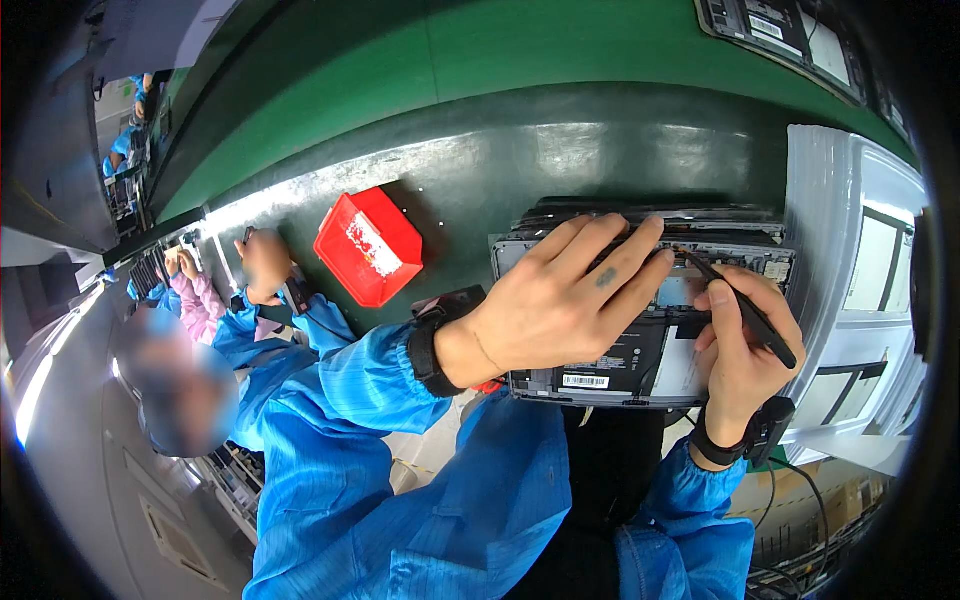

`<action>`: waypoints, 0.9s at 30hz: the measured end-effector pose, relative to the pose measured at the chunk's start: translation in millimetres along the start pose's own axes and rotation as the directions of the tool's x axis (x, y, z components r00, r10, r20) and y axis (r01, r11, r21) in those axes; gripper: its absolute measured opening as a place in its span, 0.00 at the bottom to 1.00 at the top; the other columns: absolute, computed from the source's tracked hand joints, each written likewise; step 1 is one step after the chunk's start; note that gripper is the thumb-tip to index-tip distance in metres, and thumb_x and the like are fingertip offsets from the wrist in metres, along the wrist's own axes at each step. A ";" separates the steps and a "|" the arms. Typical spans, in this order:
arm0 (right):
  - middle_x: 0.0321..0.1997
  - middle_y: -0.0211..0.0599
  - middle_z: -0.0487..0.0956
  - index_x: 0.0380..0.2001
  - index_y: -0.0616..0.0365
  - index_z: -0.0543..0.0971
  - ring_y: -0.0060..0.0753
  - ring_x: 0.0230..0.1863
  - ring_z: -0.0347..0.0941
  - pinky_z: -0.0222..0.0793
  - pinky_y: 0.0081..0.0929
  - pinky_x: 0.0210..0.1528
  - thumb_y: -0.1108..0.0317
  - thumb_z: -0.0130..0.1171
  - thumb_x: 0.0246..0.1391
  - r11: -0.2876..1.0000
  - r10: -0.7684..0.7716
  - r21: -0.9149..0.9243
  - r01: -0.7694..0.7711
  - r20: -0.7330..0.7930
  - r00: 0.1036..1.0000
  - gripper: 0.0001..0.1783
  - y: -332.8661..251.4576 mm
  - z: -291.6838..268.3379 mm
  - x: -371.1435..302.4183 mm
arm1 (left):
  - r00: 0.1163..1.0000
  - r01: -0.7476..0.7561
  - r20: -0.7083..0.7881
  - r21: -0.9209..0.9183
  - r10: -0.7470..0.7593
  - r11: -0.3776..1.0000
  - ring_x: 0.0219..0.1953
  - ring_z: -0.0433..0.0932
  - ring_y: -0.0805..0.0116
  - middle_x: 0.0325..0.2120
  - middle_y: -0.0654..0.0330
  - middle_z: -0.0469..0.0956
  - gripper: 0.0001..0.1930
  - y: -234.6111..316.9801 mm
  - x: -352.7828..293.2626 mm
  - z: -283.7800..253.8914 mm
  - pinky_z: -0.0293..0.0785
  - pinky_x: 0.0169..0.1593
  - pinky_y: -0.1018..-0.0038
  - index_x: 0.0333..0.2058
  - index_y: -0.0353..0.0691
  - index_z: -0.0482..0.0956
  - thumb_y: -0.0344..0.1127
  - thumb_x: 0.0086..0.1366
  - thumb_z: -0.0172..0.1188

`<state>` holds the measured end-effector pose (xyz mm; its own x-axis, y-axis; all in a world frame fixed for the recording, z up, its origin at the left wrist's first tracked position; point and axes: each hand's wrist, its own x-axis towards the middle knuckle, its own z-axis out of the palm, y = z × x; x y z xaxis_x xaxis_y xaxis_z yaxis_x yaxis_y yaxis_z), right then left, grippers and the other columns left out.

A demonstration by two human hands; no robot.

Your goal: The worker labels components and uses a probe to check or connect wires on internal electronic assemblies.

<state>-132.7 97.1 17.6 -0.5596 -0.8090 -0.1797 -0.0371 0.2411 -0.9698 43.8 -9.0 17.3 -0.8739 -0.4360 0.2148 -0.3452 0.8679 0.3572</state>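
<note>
An opened laptop chassis (pixel 783 262) lies in front of me on the dark green bench, its inner parts bare. Its black battery (pixel 590 366) with a white label fills much of the near side. My left hand (pixel 565 295) lies across the chassis, palm down, fingers stretched toward its far edge; what is under the fingertips is hidden. In my right hand (pixel 745 350) is a pair of black tweezers (pixel 752 312), held like a pen. The tweezers' tips point at the far part of the chassis, close beside my left fingertips.
A red plastic bin (pixel 370 250) stands left of the chassis. White plastic trays (pixel 822 200) are stacked at the right. Beyond the bench runs a green belt (pixel 500 50), with another opened device (pixel 790 38) at far right. A co-worker in blue (pixel 300 400) is close at the left.
</note>
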 end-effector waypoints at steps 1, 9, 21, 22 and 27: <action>0.37 0.46 0.82 0.38 0.70 0.82 0.25 0.27 0.80 0.71 0.13 0.19 0.81 0.65 0.53 1.000 0.005 0.001 -0.005 0.000 1.000 0.08 0.5 0.1 -0.2 | 1.000 -0.005 -0.006 0.012 0.005 1.000 0.46 0.78 0.55 0.52 0.49 0.77 0.21 0.2 0.4 0.7 0.80 0.45 0.65 0.45 0.36 0.83 0.33 0.49 0.60; 0.38 0.47 0.82 0.39 0.71 0.81 0.27 0.29 0.81 0.74 0.15 0.20 0.82 0.64 0.53 0.999 0.032 -0.013 -0.033 -0.027 0.999 0.09 1.7 1.0 1.9 | 1.000 0.007 0.023 0.037 -0.008 0.999 0.46 0.78 0.53 0.51 0.48 0.77 0.22 2.7 4.1 -0.2 0.80 0.45 0.64 0.45 0.36 0.83 0.34 0.49 0.59; 0.39 0.49 0.83 0.36 0.71 0.81 0.27 0.30 0.82 0.75 0.15 0.21 0.84 0.65 0.50 0.994 -0.079 -0.073 0.077 -0.014 0.997 0.09 2.6 7.2 1.4 | 0.995 0.037 0.087 0.082 -0.044 0.996 0.46 0.79 0.49 0.48 0.44 0.78 0.22 12.7 8.5 -5.9 0.79 0.50 0.59 0.45 0.31 0.81 0.35 0.51 0.57; 0.39 0.49 0.83 0.36 0.71 0.81 0.27 0.30 0.82 0.75 0.15 0.21 0.84 0.65 0.50 0.994 -0.082 -0.071 0.081 -0.015 0.996 0.09 1.0 5.9 0.3 | 0.997 0.025 0.074 0.067 -0.030 0.997 0.46 0.79 0.50 0.49 0.44 0.78 0.22 11.2 7.5 -5.9 0.79 0.51 0.60 0.45 0.31 0.82 0.34 0.51 0.57; 0.36 0.48 0.85 0.35 0.68 0.82 0.32 0.35 0.83 0.76 0.20 0.34 0.82 0.69 0.46 0.966 -0.157 -0.192 0.171 0.084 0.984 0.11 0.5 -0.4 1.5 | 1.000 -0.019 0.005 0.020 0.018 1.000 0.48 0.79 0.50 0.51 0.45 0.77 0.21 2.7 -2.5 -2.1 0.79 0.52 0.61 0.44 0.32 0.82 0.33 0.50 0.58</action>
<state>-133.9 96.3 16.9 -0.4748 -0.8792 -0.0383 -0.2907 0.1978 -0.9361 45.8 -6.0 19.6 -0.8819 -0.4187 0.2167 -0.3356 0.8804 0.3351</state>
